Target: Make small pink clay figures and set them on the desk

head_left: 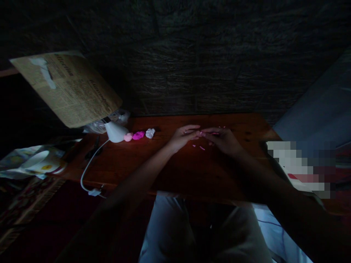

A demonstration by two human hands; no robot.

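Observation:
Over the table, my left hand [183, 136] and my right hand [221, 139] meet at their fingertips. Both pinch a tiny piece of pink modelling clay [202, 133], mostly hidden by the fingers. A ring shows on my left hand. Just below the fingertips lie small pink clay bits [202, 148], and a few more sit behind my right hand. To the left of my hands, three clay lumps stand in a row: a white lump [150, 133], a magenta lump [138, 135] and a light pink lump [128, 137].
A lamp with a newsprint-patterned shade [79, 87] and white base [115, 132] stands at the left of the wooden table [175, 175]. Its white cord [87, 168] hangs over the front edge. A white cup [42, 162] is farther left. A dark stone-textured wall [175, 58] rises behind.

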